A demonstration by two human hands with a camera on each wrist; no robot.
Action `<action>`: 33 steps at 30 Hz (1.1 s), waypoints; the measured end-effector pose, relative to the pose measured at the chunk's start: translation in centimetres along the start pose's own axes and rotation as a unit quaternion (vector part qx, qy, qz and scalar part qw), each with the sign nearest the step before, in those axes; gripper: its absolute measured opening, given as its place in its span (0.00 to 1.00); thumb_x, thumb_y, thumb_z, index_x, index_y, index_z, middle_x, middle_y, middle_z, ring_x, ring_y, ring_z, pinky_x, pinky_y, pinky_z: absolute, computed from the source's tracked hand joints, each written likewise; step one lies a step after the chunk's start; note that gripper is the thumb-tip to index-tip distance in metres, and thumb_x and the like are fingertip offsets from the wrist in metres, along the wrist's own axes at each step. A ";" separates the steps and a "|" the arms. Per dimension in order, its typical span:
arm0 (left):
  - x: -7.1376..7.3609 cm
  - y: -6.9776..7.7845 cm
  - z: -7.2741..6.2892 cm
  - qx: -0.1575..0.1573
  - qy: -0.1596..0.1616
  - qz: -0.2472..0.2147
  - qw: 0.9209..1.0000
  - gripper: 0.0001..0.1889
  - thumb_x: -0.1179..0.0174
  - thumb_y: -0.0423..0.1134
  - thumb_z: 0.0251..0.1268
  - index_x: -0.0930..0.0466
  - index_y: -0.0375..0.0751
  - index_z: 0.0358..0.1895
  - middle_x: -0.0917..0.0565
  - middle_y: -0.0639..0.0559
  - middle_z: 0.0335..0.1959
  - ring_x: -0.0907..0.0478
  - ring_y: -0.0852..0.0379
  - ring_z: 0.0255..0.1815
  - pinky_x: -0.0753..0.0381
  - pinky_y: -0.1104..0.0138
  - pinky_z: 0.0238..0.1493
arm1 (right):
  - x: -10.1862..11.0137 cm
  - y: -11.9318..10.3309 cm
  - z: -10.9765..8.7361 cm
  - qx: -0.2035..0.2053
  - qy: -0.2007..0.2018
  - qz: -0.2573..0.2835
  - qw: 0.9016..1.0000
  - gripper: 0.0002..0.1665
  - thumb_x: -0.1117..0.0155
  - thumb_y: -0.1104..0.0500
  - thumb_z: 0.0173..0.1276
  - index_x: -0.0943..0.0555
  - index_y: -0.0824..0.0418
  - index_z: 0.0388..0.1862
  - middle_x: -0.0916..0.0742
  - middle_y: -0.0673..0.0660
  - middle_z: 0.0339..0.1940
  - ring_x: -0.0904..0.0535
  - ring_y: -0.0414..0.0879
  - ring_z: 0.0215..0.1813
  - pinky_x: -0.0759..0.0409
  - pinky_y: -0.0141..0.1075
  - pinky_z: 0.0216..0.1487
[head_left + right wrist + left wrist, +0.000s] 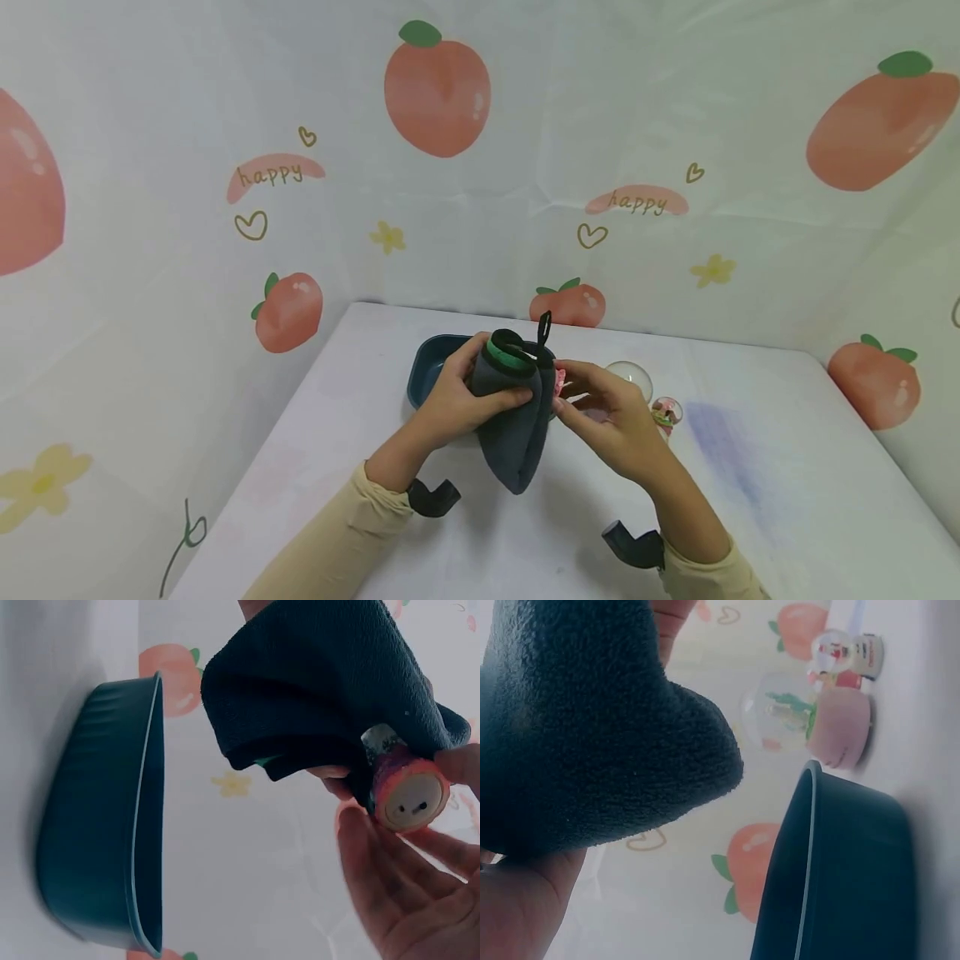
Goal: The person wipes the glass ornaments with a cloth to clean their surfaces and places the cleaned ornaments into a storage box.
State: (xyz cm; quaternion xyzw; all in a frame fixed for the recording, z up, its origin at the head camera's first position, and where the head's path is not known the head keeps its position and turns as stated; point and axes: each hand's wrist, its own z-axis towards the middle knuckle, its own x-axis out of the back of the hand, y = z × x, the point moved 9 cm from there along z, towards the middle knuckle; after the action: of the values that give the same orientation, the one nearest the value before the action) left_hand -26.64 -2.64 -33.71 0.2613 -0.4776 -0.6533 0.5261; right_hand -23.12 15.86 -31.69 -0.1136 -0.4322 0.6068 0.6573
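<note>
My left hand (457, 396) grips a folded dark blue-grey cloth (510, 442) with black trim, a green patch inside its fold and a black hanging loop (545, 327). At the cloth's right side, my right hand (611, 417) pinches a small snow globe by its pink base (560, 382). The right wrist view shows this snow globe (412, 799) tilted, its pale round underside facing the camera. Cloth surrounds part of its clear dome, and the rest of the dome is hidden. Both hands are raised in front of a dark teal basin (426, 379).
Right of the basin stands a larger snow globe (840, 727) on a pink base. Close by is a smaller snow globe (868, 656) with a white base, and something red shows between them. A white wall cloth printed with peaches (438, 96) hangs behind the white table (315, 467).
</note>
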 end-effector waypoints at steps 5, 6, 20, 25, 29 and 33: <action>-0.1 0.0 0.1 -0.005 0.002 -0.001 1.000 0.27 0.26 0.40 0.61 0.23 0.53 0.63 0.14 0.51 0.56 0.17 0.51 0.58 0.18 0.50 0.58 | -0.1 -0.3 0.2 0.008 -0.007 0.069 0.998 0.39 0.24 0.80 0.57 0.22 0.66 0.69 0.14 0.60 0.59 0.10 0.43 0.50 0.10 0.38 0.46; -0.1 0.0 0.1 -0.003 0.002 -0.002 1.000 0.26 0.26 0.40 0.62 0.23 0.53 0.63 0.14 0.51 0.56 0.17 0.51 0.58 0.17 0.50 0.58 | 0.0 -0.4 0.2 0.014 -0.005 0.070 0.997 0.40 0.23 0.80 0.55 0.22 0.66 0.68 0.15 0.60 0.60 0.10 0.43 0.50 0.09 0.38 0.45; -0.4 -0.2 0.1 0.004 0.000 0.005 1.000 0.25 0.26 0.41 0.63 0.22 0.53 0.62 0.15 0.52 0.56 0.20 0.51 0.59 0.18 0.51 0.57 | 0.4 0.6 0.1 -0.020 0.002 0.015 1.000 0.29 0.27 0.73 0.66 0.17 0.60 0.65 0.10 0.57 0.56 0.10 0.40 0.47 0.10 0.36 0.41; -0.2 -0.2 0.1 -0.001 0.009 0.006 1.000 0.26 0.27 0.44 0.63 0.22 0.50 0.63 0.15 0.50 0.57 0.20 0.51 0.58 0.19 0.52 0.58 | 0.4 -0.2 0.2 0.042 -0.002 0.048 0.998 0.39 0.22 0.79 0.54 0.20 0.65 0.66 0.14 0.61 0.58 0.11 0.44 0.55 0.09 0.39 0.45; -0.2 -0.3 0.1 0.009 0.006 0.006 1.000 0.26 0.26 0.45 0.63 0.23 0.52 0.64 0.16 0.51 0.58 0.20 0.51 0.59 0.19 0.52 0.58 | 0.5 -0.3 0.3 0.046 0.001 0.037 0.998 0.33 0.24 0.79 0.58 0.18 0.65 0.62 0.11 0.60 0.52 0.10 0.44 0.50 0.10 0.36 0.45; -0.4 -0.2 0.1 0.010 0.003 0.011 1.000 0.27 0.26 0.44 0.63 0.23 0.52 0.64 0.16 0.51 0.58 0.21 0.51 0.60 0.19 0.51 0.58 | 0.6 0.3 0.3 -0.007 -0.001 0.029 1.000 0.26 0.27 0.74 0.65 0.16 0.61 0.61 0.10 0.56 0.51 0.10 0.42 0.47 0.11 0.34 0.45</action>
State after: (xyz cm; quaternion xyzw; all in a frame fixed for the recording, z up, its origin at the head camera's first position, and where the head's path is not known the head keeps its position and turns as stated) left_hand -26.67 -2.27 -33.93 0.2631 -0.4855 -0.6420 0.5319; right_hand -23.57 16.36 -31.47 -0.1298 -0.4334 0.6231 0.6381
